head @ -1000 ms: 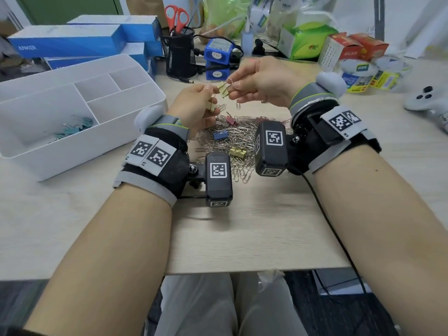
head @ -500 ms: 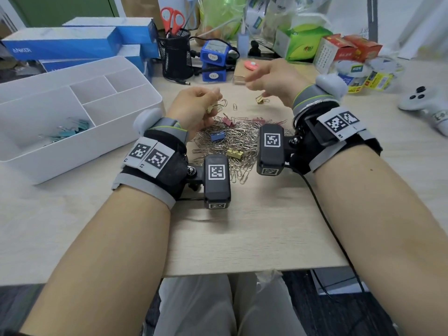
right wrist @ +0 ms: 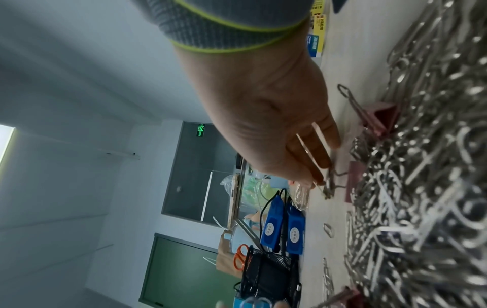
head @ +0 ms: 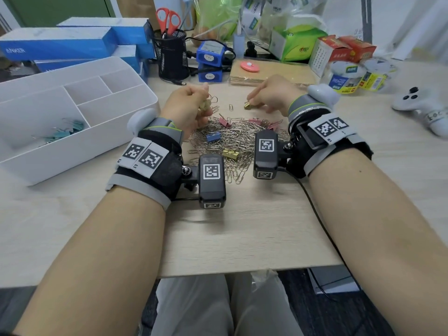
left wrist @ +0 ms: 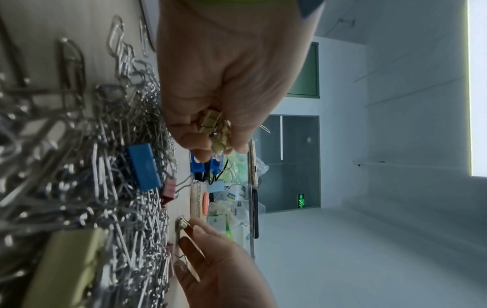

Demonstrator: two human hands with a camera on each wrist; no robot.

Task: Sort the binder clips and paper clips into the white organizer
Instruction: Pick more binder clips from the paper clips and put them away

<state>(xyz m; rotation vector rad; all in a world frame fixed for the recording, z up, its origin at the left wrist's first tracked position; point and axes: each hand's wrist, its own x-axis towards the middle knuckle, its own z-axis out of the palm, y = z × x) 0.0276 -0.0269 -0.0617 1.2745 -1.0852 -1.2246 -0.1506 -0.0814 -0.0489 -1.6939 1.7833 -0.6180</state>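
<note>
A heap of silver paper clips (head: 230, 146) lies on the table between my wrists. Mixed into it are a blue binder clip (head: 213, 136), a gold one (head: 230, 154) and pink ones (head: 225, 122). My left hand (head: 202, 106) hovers over the heap's far left and grips a few gold binder clips (left wrist: 216, 133) in curled fingers. My right hand (head: 252, 103) reaches down beyond the heap, its nearly straight fingertips (right wrist: 320, 179) touching a lone gold binder clip (head: 247, 105) on the table. The white organizer (head: 80, 156) stands at the left, with teal binder clips (head: 65, 132) in its large compartment.
Behind the heap stand a black mesh pen cup (head: 172, 57) with scissors, blue boxes (head: 60, 44), two small blue devices (head: 209, 61) and a cork pad (head: 266, 73). Tape rolls (head: 346, 73) and a white controller (head: 421, 105) lie at the right.
My right hand has left the left hand, moved right and come down onto the lone gold clip on the table. The left hand has lowered a little, still holding its gold clips.
</note>
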